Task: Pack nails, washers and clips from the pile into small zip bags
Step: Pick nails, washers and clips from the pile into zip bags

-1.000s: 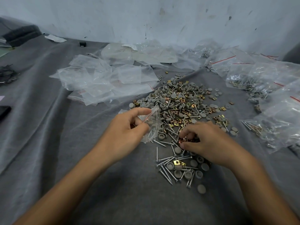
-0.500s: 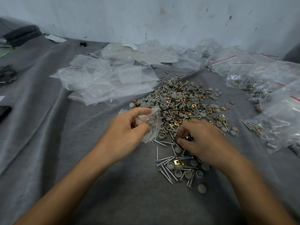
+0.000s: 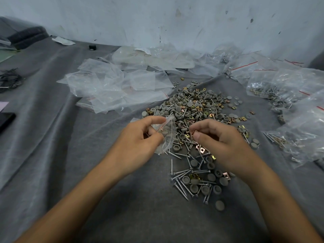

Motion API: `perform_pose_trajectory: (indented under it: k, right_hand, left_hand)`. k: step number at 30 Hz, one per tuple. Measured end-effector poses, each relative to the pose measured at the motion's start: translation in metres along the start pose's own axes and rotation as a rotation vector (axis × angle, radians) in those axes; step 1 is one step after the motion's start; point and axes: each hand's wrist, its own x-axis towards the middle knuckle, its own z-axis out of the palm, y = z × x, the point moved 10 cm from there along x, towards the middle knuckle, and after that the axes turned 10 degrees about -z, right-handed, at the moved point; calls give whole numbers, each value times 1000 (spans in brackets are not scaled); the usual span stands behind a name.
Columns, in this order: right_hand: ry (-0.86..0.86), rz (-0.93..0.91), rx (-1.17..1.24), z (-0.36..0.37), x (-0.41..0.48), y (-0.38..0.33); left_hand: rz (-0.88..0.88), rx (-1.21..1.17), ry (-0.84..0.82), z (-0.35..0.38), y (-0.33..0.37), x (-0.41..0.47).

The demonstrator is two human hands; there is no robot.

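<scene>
The right grip [image 3: 219, 139] pinches a copper clip [image 3: 193, 132], just at 3 o'clock of the zip bag [image 3: 168, 137] pinched at its mouth by the left grip [image 3: 140, 137]. The pile [image 3: 192, 106] spreads beneath them, from 12 to 6 o'clock, on the worktop [image 3: 70, 172].

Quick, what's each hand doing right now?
Left hand: holds a zip bag.
Right hand: pinches a clip.

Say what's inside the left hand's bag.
Nails show through the bag near its bottom; grey washers may be inside or behind it. The left hand covers the rest.
</scene>
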Motion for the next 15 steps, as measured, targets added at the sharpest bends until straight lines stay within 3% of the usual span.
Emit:
perform_pose_trajectory:
  k: [4,15]
  right_hand:
    - [33,34,230,4,-1,-3]
    - [67,20,385,42,2,-10]
  left_hand:
    - [-7,5,-7,1,-2,0]
    - [-26,12,1,4,-4,1]
